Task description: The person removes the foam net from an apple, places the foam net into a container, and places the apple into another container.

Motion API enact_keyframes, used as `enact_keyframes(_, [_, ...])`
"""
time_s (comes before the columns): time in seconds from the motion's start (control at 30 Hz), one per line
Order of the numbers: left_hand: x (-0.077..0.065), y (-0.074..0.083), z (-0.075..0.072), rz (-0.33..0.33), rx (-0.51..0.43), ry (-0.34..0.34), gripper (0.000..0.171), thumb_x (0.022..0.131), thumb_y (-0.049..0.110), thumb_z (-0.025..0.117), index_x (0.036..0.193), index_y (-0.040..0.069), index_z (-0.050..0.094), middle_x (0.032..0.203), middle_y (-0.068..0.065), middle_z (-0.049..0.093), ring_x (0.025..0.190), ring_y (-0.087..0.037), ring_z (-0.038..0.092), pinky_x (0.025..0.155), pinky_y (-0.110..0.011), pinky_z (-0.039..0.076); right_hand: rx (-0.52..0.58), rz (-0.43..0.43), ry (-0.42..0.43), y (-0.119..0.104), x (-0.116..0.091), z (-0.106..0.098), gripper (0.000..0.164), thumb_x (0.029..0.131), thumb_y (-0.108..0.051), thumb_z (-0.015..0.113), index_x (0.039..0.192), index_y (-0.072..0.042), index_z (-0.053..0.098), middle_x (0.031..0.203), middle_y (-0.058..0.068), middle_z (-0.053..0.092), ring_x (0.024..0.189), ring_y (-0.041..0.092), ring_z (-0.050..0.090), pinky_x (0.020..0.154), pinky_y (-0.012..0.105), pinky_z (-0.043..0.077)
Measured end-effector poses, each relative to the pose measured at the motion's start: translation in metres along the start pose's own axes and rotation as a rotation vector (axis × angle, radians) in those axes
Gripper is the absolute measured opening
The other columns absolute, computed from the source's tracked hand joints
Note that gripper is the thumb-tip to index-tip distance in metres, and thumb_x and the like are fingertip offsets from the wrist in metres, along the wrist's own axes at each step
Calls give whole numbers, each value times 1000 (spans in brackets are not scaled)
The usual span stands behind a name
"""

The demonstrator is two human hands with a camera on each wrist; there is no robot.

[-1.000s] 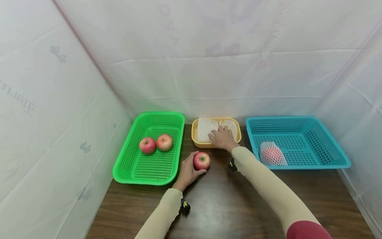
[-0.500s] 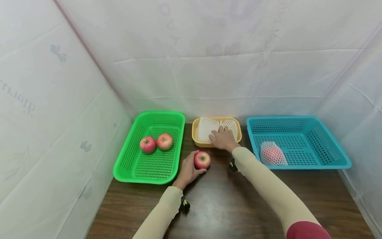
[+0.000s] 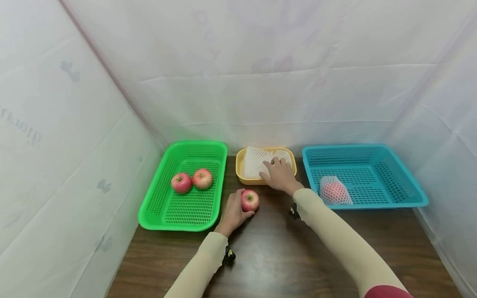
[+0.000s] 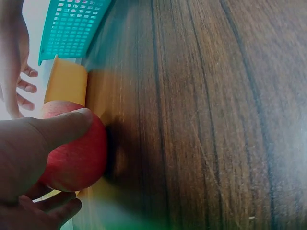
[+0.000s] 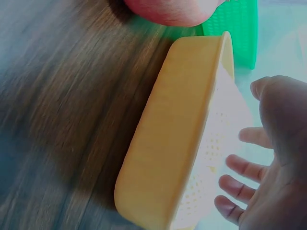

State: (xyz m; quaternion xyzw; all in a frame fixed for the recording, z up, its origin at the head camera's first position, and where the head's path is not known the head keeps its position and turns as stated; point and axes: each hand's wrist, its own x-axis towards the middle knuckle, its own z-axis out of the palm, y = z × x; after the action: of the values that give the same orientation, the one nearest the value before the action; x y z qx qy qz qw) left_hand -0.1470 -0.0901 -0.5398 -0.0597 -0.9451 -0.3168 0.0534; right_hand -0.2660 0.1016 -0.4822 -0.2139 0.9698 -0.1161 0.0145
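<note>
My left hand (image 3: 232, 213) grips a red apple (image 3: 250, 200) that stands on the brown table, thumb on the near side. In the left wrist view the thumb lies across the apple (image 4: 76, 158). My right hand (image 3: 280, 176) is over a small yellow basket (image 5: 158, 129) with its fingers spread and loosely bent, and holds nothing. White foam fruit nets (image 3: 254, 161) lie in that basket, partly hidden by the right hand. In the right wrist view the fingers appear apart from the nets.
A green basket (image 3: 179, 227) at the left holds two bare apples (image 3: 191, 181). At the right, a blue basket (image 3: 391, 205) contains an apple in a foam net (image 3: 334, 191). White curtain walls (image 3: 238, 99) enclose the table (image 3: 279, 256) behind and at the sides.
The right hand has lifted slightly off the nets, its fingers now more spread. The left hand keeps its grip on the apple. The head view has shifted a little.
</note>
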Motion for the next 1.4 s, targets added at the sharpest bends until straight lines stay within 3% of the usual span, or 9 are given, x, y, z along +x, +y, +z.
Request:
enact_keyframes(0.43, [-1,-2,1,-9,37,-6,82,71,29,89,136,5,45,120,-20,58,111,-33,57,88,-47,50,-6,-130,169,7,-24,-5,74,90,-54,60,150,-17,38,147,18,36,131,37,35,106,57,33])
enact_keyframes(1.0, [1,-2,0,-2,50,-1,82,70,29,90,134,5,45,116,-21,60,106,-33,59,86,-46,51,-50,-155,137,20,-47,0,90,85,-62,61,155,-18,26,157,17,23,142,40,22,113,56,24])
enact_keyframes(1.27, [7,1,-7,38,83,-41,81,64,23,93,126,1,47,109,-19,63,100,-34,62,82,-45,52,-34,-162,152,23,-54,2,91,84,-61,64,154,-16,27,156,18,25,141,42,24,112,57,26])
enact_keyframes(1.4, [11,3,-12,49,88,-92,82,64,20,93,129,2,47,113,-19,63,101,-34,63,84,-45,52,-46,-171,162,25,-56,5,92,83,-61,64,154,-16,27,156,18,26,141,41,25,112,56,26])
